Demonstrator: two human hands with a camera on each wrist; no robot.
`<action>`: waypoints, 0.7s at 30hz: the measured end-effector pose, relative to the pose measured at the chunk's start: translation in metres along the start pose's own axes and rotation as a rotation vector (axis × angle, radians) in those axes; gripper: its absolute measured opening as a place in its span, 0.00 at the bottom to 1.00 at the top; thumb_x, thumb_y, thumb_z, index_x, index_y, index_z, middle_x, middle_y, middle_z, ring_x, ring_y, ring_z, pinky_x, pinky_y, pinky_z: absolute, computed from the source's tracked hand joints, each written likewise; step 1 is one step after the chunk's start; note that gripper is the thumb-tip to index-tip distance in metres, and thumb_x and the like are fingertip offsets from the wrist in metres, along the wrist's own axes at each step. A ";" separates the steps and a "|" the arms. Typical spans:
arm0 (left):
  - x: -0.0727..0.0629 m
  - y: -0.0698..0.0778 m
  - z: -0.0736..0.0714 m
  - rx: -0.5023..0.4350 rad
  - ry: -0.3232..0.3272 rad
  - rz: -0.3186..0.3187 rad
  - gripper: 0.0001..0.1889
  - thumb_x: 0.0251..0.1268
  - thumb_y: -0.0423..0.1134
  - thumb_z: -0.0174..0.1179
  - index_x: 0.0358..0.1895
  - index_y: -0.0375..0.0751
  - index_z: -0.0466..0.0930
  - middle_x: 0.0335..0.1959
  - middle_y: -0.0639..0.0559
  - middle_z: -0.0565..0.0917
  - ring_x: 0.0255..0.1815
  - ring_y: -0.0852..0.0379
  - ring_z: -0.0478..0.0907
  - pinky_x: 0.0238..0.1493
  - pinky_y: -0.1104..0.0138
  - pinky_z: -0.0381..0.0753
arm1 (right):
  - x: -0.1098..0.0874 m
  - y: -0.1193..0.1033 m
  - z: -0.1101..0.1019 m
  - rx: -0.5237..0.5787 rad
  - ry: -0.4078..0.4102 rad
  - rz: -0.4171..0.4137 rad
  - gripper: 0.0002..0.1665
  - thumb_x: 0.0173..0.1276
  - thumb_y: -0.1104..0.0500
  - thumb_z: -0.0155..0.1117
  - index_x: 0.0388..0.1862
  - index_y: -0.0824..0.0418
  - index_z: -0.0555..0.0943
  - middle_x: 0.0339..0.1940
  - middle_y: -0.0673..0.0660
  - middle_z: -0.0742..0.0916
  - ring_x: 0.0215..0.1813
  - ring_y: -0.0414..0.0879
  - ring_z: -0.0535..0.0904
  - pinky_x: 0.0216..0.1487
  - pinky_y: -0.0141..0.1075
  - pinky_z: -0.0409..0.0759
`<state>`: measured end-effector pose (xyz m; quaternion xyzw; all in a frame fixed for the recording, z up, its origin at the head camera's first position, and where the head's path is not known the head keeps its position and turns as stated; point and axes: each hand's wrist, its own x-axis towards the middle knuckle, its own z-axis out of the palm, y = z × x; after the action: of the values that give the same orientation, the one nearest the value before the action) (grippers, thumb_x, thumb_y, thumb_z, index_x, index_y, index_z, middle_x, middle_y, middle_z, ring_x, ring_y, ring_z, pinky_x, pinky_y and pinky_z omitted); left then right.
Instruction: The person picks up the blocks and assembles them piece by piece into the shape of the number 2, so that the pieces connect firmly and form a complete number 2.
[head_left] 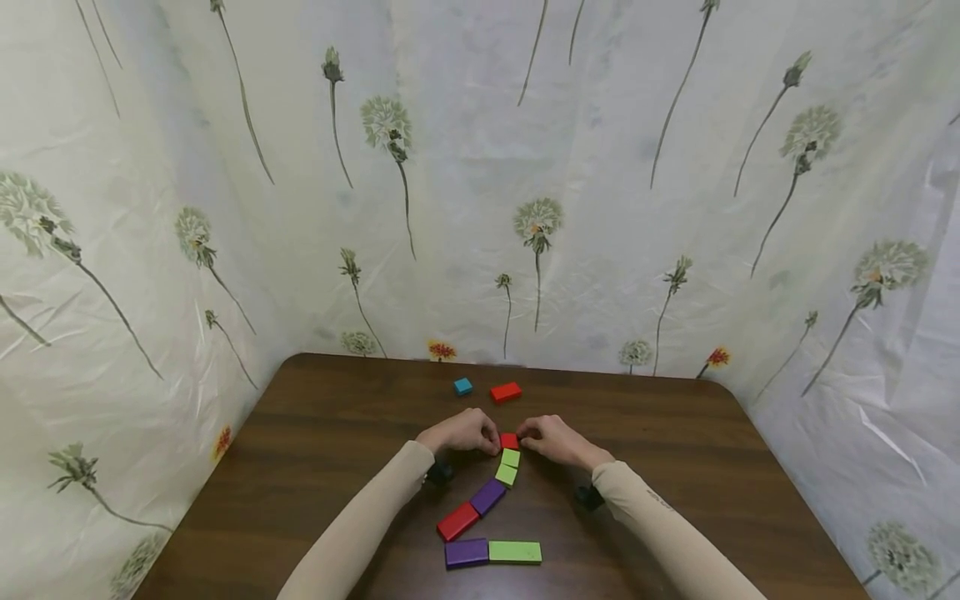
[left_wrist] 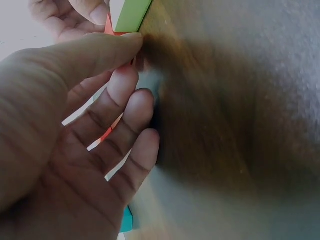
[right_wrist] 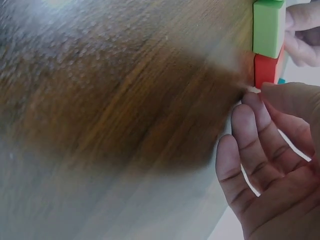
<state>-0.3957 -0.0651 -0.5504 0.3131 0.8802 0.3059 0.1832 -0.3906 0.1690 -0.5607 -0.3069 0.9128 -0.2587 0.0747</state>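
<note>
A small red block (head_left: 509, 441) lies at the far end of a curved row of blocks on the wooden table. My left hand (head_left: 467, 431) holds its left side with thumb and fingertips. From the right, my right hand (head_left: 558, 440) grips the same block by thumb and index finger. In the right wrist view the red block (right_wrist: 266, 69) sits against a green block (right_wrist: 269, 29), and the thumb tip meets its corner. The left thumb partly hides it in the left wrist view. Toward me, two small green blocks (head_left: 507, 467), a purple block (head_left: 488, 497) and a longer red block (head_left: 458, 522) continue the row.
Nearest me, a purple block (head_left: 467, 552) and a long green block (head_left: 515, 552) lie end to end. Beyond the hands are a small blue block (head_left: 462, 387) and a red block (head_left: 506, 392). A flower-printed curtain (head_left: 465, 208) hangs behind the table (head_left: 337, 408).
</note>
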 end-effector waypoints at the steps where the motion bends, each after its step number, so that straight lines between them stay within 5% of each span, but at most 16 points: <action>1: -0.001 0.000 0.000 0.001 -0.001 0.001 0.02 0.61 0.39 0.66 0.34 0.47 0.87 0.29 0.63 0.83 0.27 0.67 0.72 0.33 0.74 0.72 | -0.001 0.001 0.000 -0.004 0.004 0.002 0.10 0.68 0.60 0.62 0.46 0.57 0.84 0.42 0.50 0.88 0.45 0.43 0.83 0.47 0.40 0.80; 12: -0.007 -0.008 -0.016 0.028 -0.025 -0.018 0.03 0.60 0.40 0.67 0.32 0.47 0.87 0.29 0.62 0.85 0.28 0.68 0.73 0.34 0.73 0.73 | -0.009 0.012 -0.013 0.020 0.046 0.069 0.11 0.66 0.57 0.66 0.47 0.55 0.84 0.39 0.47 0.86 0.39 0.38 0.80 0.41 0.36 0.79; 21: -0.016 -0.009 -0.040 0.021 -0.019 -0.121 0.04 0.61 0.41 0.66 0.34 0.46 0.87 0.30 0.59 0.86 0.30 0.64 0.75 0.35 0.70 0.74 | -0.013 0.017 -0.030 0.038 0.071 0.061 0.13 0.64 0.57 0.68 0.47 0.58 0.83 0.36 0.49 0.85 0.38 0.41 0.79 0.37 0.35 0.77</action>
<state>-0.4091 -0.0983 -0.5245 0.2639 0.8991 0.2819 0.2062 -0.3978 0.2013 -0.5442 -0.2680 0.9188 -0.2844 0.0561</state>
